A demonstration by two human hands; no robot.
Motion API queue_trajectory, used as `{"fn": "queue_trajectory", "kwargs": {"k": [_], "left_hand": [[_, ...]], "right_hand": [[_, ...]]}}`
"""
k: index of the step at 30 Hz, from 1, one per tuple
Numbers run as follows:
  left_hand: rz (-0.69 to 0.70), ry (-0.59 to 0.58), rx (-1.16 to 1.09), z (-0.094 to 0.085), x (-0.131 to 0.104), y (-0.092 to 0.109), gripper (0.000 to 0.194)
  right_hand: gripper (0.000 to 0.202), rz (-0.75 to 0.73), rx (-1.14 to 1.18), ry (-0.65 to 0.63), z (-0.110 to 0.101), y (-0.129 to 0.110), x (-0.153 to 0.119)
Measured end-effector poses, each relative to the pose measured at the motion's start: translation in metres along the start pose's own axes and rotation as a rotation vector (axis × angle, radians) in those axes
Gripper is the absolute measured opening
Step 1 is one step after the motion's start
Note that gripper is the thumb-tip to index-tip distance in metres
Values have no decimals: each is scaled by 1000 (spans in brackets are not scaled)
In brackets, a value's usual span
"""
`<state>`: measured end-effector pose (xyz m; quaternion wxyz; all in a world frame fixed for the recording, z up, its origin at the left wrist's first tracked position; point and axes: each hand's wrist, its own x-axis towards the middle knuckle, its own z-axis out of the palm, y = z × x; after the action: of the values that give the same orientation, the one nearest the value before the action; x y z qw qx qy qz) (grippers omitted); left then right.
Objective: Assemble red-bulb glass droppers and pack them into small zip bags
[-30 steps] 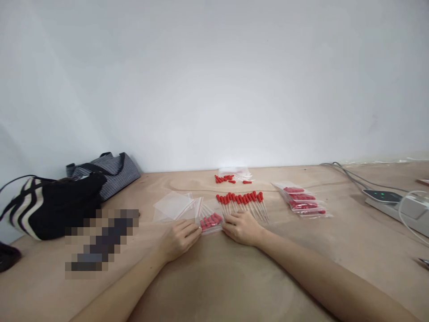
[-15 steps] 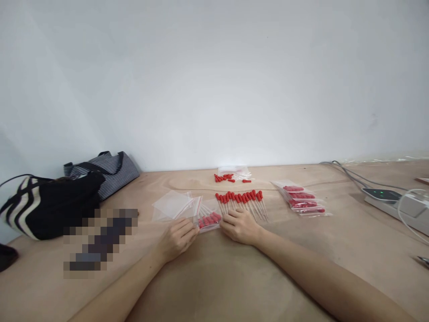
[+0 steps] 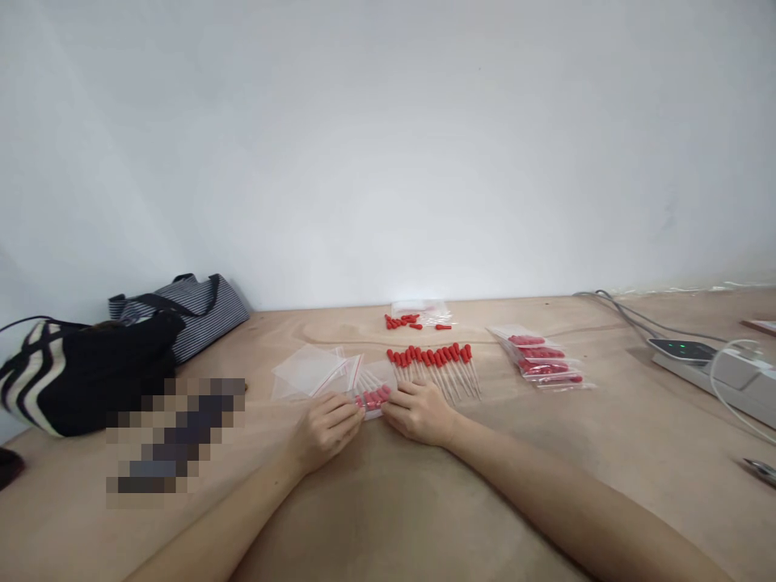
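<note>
A clear zip bag (image 3: 373, 411) lies on the table in front of me, with several red-bulbed droppers (image 3: 377, 394) inside it. My left hand (image 3: 329, 424) is closed on the bag's left edge, fingertips at the plastic. At the right edge my right hand (image 3: 418, 412) is closed too, its fingers bent over the bag; both thumbs are mostly hidden. Just beyond the right hand a row of loose droppers (image 3: 433, 357) lies side by side, red bulbs pointing away. Flat zip bags (image 3: 306, 370) overlap behind my left hand.
Filled bags (image 3: 539, 356) lie overlapped to the right. Loose red bulbs (image 3: 400, 322) and a plastic bag (image 3: 421, 309) are near the wall. A power strip (image 3: 715, 372) with cables stands at right, a pen (image 3: 759, 469) nearer. Black bag (image 3: 115, 376) and striped bag (image 3: 209, 323) sit at left.
My right hand has shifted slightly left, closer to my left hand, and covers more of the bag's right side. The whole view has moved a little.
</note>
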<state>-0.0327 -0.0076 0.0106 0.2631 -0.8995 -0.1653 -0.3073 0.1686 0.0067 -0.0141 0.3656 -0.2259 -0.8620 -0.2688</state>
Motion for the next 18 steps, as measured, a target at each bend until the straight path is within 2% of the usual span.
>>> {"fn": "queue_trajectory", "kwargs": {"k": [6, 12, 18], "left_hand": [[11, 45, -15, 1, 0, -1, 18], [-19, 49, -24, -5, -1, -3, 18], [-11, 62, -24, -4, -2, -4, 17]], "right_hand": [[24, -38, 19, -37, 11, -13, 9], [27, -1, 9, 19, 9, -11, 9], [20, 39, 17, 60, 9, -11, 8]]}}
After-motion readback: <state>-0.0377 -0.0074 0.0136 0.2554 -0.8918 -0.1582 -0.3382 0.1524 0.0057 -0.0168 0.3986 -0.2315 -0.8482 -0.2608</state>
